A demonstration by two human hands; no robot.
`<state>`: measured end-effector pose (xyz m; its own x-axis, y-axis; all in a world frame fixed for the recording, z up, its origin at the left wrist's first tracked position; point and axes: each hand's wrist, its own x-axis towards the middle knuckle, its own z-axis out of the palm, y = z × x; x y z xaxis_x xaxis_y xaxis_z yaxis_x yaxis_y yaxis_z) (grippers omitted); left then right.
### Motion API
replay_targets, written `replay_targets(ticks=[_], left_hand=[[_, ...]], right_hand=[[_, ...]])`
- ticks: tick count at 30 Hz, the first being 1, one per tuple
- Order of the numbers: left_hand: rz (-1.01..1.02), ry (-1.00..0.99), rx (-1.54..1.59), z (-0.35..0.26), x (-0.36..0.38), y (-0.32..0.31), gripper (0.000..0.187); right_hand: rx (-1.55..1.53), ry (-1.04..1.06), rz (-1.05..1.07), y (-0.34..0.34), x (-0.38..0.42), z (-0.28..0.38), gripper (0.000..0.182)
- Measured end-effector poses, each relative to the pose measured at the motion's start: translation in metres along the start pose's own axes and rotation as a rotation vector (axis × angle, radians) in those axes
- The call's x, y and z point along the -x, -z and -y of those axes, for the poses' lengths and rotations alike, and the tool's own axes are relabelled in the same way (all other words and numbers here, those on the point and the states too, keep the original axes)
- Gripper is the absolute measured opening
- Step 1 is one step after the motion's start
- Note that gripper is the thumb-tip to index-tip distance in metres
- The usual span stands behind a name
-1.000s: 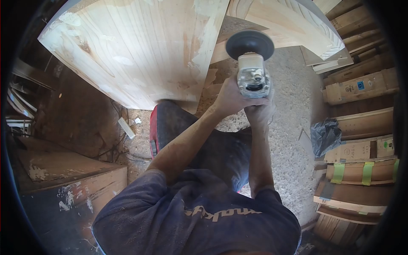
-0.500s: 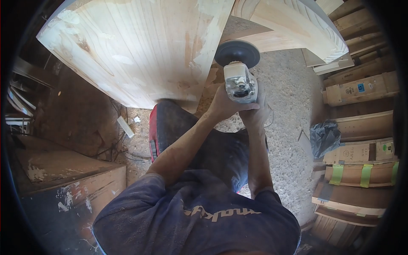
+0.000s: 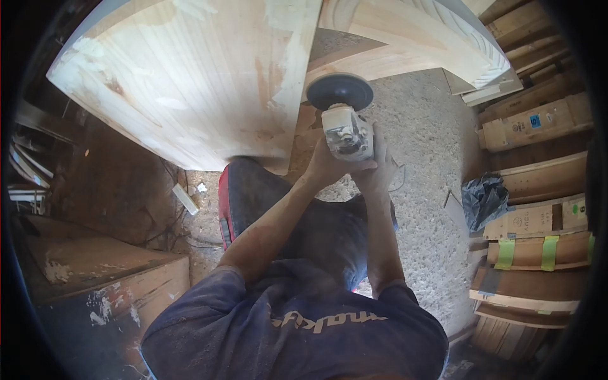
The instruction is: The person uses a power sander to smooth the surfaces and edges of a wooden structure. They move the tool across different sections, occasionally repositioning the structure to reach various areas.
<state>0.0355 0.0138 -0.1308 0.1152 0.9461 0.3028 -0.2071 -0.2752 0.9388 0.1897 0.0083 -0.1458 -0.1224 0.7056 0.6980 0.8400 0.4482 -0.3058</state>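
A dusty power tool (image 3: 348, 136) with a round black disc (image 3: 339, 92) is held out in front of my body. My left hand (image 3: 326, 167) is closed round its left side, and my right hand (image 3: 375, 166) wraps it from the right. The disc is beside the right edge of a large pale wooden panel (image 3: 190, 82); whether they touch I cannot tell. Behind the disc runs a curved wooden piece (image 3: 405, 54). My knee is close to the panel's lower edge.
Curved wooden parts (image 3: 538, 225) are stacked along the right, with a dark plastic bag (image 3: 485, 199) by them. A worn wooden box (image 3: 107, 266) stands at lower left. A small wood offcut (image 3: 185, 199) and cables lie on the dusty floor (image 3: 424, 209).
The tool and both hands have moved slightly left and down in the view. The panel and curved piece have shifted left in view too.
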Motion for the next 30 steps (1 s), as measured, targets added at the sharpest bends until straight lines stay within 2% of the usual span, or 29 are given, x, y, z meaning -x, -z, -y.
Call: replay_targets(ticks=[4, 7, 9, 11, 12, 16, 18, 20, 22, 25, 27, 28, 30], left_hand=[[0.064, 0.026, -0.052, -0.019, -0.013, -0.014, 0.078], [0.059, -0.053, -0.028, -0.036, -0.022, -0.025, 0.07], [0.065, 0.053, -0.047, -0.049, -0.025, -0.029, 0.065], [0.086, 0.03, -0.079, -0.051, -0.028, -0.032, 0.063], [0.093, 0.003, -0.106, -0.052, -0.032, -0.034, 0.062], [0.126, -0.068, -0.176, -0.062, -0.042, -0.047, 0.064], [0.131, -0.03, -0.388, -0.071, -0.047, -0.057, 0.076], [0.126, -0.018, -0.387, -0.074, -0.05, -0.062, 0.076], [0.122, -0.008, -0.386, -0.073, -0.05, -0.063, 0.076], [0.139, -0.047, -0.239, -0.059, -0.041, -0.046, 0.075], [0.05, -0.026, -0.125, -0.057, -0.033, -0.034, 0.067], [0.025, -0.018, 0.05, -0.06, -0.029, -0.031, 0.058], [0.019, -0.011, 0.065, -0.063, -0.03, -0.026, 0.056]], right_hand=[[-0.008, -0.079, -0.082, 0.01, -0.01, 0.0, 0.076], [-0.039, -0.134, -0.128, 0.02, -0.023, 0.005, 0.076], [-0.063, -0.153, -0.161, 0.027, -0.027, 0.009, 0.076], [-0.136, -0.291, -0.093, 0.032, -0.029, 0.01, 0.075], [-0.136, -0.292, -0.106, 0.033, -0.03, 0.01, 0.075], [-0.227, -0.317, -0.182, 0.036, -0.029, 0.002, 0.077], [-0.222, -0.35, -0.189, 0.036, -0.025, -0.007, 0.077], [-0.349, -0.316, -0.224, 0.035, -0.023, -0.017, 0.076], [-0.338, -0.332, -0.217, 0.041, -0.028, -0.006, 0.076], [-0.233, -0.301, -0.173, 0.044, -0.036, 0.008, 0.077], [-0.14, -0.258, -0.137, 0.045, -0.041, 0.015, 0.08], [-0.119, -0.252, -0.075, 0.046, -0.043, 0.019, 0.082], [-0.086, -0.211, -0.013, 0.048, -0.048, 0.024, 0.088]])
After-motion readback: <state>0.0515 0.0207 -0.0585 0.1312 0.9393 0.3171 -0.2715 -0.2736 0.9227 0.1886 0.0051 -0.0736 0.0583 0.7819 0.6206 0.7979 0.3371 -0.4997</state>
